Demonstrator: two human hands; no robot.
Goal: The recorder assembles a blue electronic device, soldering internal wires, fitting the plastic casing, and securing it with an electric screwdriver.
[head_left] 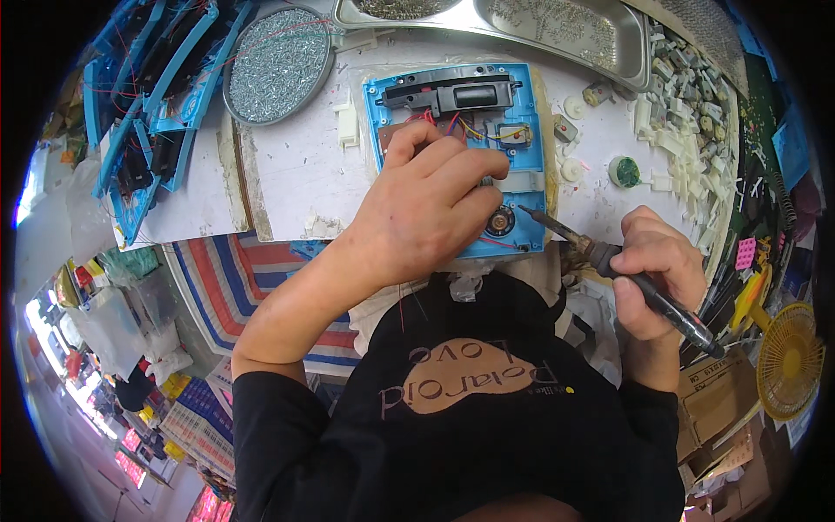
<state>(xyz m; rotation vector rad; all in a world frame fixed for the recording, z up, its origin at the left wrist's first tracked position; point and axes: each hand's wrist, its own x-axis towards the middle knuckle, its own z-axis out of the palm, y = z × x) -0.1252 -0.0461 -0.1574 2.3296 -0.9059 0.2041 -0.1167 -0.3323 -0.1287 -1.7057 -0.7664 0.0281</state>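
Observation:
A blue plastic housing lies open in front of me, with a black compartment, coloured wires and a small round speaker inside it. My left hand rests over its left and middle part, fingers bent and drawn together; whatever they pinch is hidden. A soldering iron slants across from the right, its dark handle gripped by my right hand. The iron's metal tip is close to the upper right of the speaker; whether it touches anything I cannot tell.
Several blue housings with wires are stacked at far left. A round tray of screws and a metal tray of small parts stand behind. White parts and small motors pile up at right, near a green-filled cup and a yellow fan.

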